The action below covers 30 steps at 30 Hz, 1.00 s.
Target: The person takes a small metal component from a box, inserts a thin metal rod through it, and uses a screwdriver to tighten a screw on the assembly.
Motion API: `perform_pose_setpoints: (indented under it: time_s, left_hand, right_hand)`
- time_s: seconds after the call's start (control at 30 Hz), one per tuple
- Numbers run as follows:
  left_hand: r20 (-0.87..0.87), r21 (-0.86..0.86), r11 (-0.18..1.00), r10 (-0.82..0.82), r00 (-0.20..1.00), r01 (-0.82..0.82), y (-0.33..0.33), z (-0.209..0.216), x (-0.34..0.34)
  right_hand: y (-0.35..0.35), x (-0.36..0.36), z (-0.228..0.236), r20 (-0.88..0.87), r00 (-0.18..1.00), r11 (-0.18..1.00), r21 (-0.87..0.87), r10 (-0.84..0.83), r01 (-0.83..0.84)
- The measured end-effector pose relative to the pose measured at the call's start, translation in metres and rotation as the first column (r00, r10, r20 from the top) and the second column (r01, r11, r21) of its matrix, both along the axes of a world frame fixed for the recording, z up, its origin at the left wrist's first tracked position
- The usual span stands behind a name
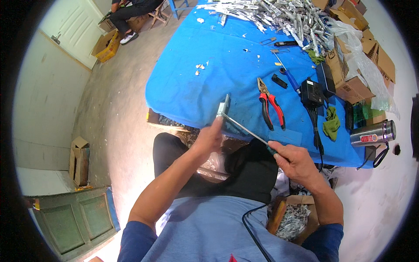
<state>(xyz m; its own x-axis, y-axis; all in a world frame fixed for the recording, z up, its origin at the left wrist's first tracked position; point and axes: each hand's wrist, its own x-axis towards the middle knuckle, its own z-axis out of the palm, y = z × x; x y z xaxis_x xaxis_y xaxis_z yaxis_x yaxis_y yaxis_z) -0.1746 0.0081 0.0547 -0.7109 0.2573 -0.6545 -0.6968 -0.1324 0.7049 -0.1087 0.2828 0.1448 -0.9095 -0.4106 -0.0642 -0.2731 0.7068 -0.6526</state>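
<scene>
The left hand (209,137) is closed on the lower end of a narrow metal strip (222,108), held by the near edge of the blue-covered table (183,72). A screwdriver (246,130) slants rightward, its tip at the strip. Past it lie red-handled pliers (263,90). The right hand (297,162) is wrapped around the screwdriver's handle. Farther right are a black adapter (312,92) and a steel flask (372,133) on its side.

Slim grey-white strip (223,105), screwdriver (246,129) aslant, tip at its side
</scene>
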Motion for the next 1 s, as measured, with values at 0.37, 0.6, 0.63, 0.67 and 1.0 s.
perform_pose_setpoints:
  time_s: [0.37, 0.6, 0.63, 0.67, 1.0]
  left_hand:
    - [-0.036, -0.075, 0.997, 0.004, 0.999, -0.007, -0.003, -0.009, 0.0]
    - [-0.057, -0.174, 0.984, -0.035, 0.998, 0.025, -0.007, -0.018, -0.002]
    - [-0.062, -0.169, 0.985, -0.024, 0.998, 0.013, -0.007, -0.019, -0.002]
    - [-0.071, -0.162, 0.987, -0.014, 0.997, 0.002, -0.006, -0.016, -0.003]
    - [-0.025, -0.002, 0.999, -0.033, 0.999, 0.033, -0.011, -0.008, 0.002]
  right_hand:
    - [0.018, -0.027, -0.004, 0.687, 0.722, 0.854, -0.328, -0.077, 0.403]
    - [0.0, -0.016, 0.005, -0.09, 0.99, 0.989, 0.114, 0.109, -0.099]
    - [-0.005, -0.012, 0.006, -0.11, 0.988, 0.986, 0.141, 0.108, -0.092]
    - [-0.009, -0.008, 0.008, -0.135, 0.985, 0.982, 0.169, 0.106, -0.082]
    - [0.017, -0.047, 0.016, 0.657, 0.753, 0.919, -0.274, -0.035, 0.282]
